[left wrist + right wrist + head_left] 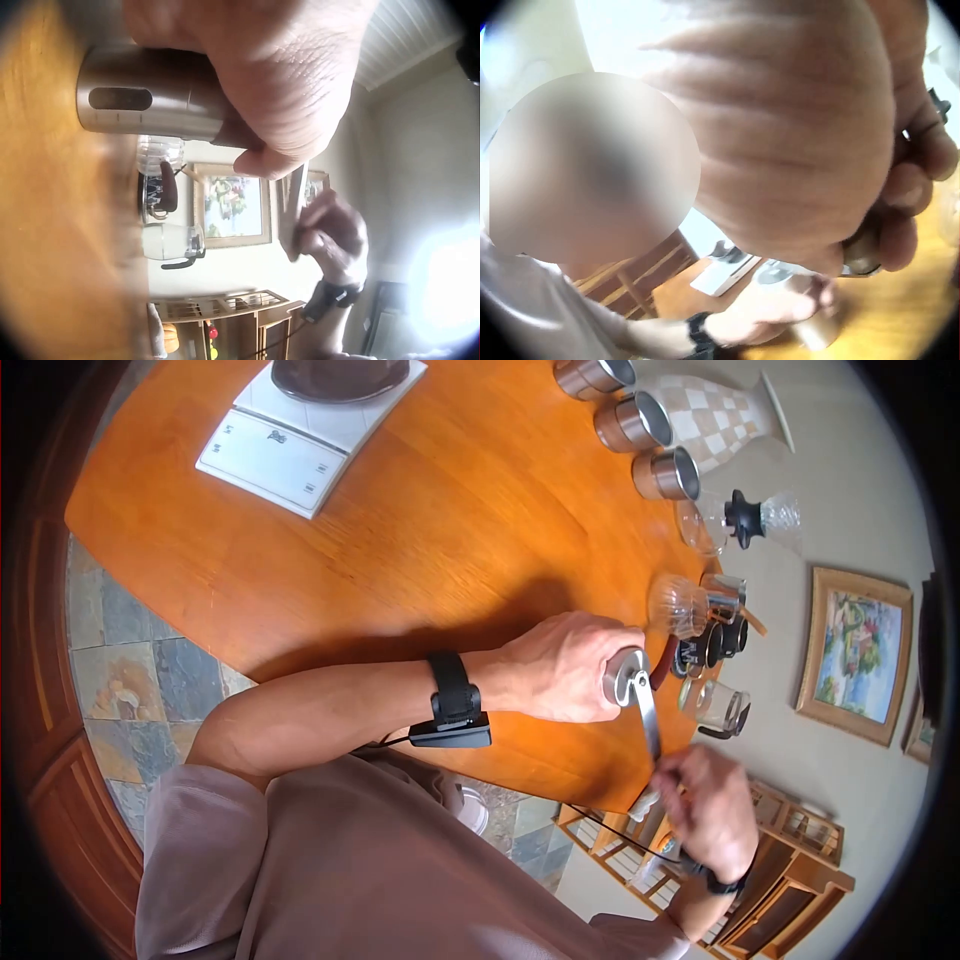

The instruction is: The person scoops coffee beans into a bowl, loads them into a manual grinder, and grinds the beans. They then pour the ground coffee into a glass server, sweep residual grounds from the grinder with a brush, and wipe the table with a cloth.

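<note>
A steel cylindrical grinder (150, 90) with a dark oval window is gripped by my left hand (565, 665), fingers curled around its upper body. Its round lid (627, 677) shows beyond that hand in the head view, and a flat metal crank arm (648, 720) extends from it. At the crank's outer end, my right hand (712, 810) holds the knob (864, 253) with curled fingers; the knob is mostly hidden. Whether the grinder's base touches the wooden table (450, 510) cannot be told.
Along the table's far edge are steel cups (635, 422), a checkered vase (715, 420), a black-and-glass dripper (745, 518), a ribbed glass (678, 606) and a glass pot (712, 705). A white scale (270, 465) bears a dark bowl (340, 375). Shelving (800, 880) stands beyond.
</note>
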`<state>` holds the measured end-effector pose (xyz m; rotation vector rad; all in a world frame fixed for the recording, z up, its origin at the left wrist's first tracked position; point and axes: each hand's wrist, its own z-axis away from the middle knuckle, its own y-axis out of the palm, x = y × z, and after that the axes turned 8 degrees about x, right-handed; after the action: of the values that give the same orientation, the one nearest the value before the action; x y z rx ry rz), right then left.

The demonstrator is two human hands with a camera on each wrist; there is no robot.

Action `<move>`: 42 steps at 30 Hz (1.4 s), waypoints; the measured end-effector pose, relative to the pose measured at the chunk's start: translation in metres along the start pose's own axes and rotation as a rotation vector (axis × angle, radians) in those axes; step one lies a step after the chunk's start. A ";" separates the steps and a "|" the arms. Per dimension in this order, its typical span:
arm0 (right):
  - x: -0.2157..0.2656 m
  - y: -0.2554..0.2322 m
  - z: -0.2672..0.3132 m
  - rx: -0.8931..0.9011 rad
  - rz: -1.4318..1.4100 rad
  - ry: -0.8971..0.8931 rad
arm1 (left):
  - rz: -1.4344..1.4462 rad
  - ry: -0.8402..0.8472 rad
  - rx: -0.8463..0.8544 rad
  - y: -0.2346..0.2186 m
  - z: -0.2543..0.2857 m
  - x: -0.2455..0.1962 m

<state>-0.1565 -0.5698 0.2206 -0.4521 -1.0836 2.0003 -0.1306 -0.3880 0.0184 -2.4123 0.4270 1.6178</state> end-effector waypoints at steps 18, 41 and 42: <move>-0.048 -0.012 -0.027 -0.062 -0.123 0.189 | -0.004 -0.046 0.012 0.001 0.002 0.002; -0.033 -0.001 -0.014 0.118 -0.411 0.304 | -0.025 0.024 -0.017 0.003 0.003 0.007; -0.021 0.010 -0.003 0.096 -0.331 0.220 | -0.027 0.064 -0.025 0.002 0.003 0.007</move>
<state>-0.1466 -0.5874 0.2099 -0.4017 -0.8599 1.6608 -0.1313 -0.3894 0.0112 -2.4831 0.3854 1.5468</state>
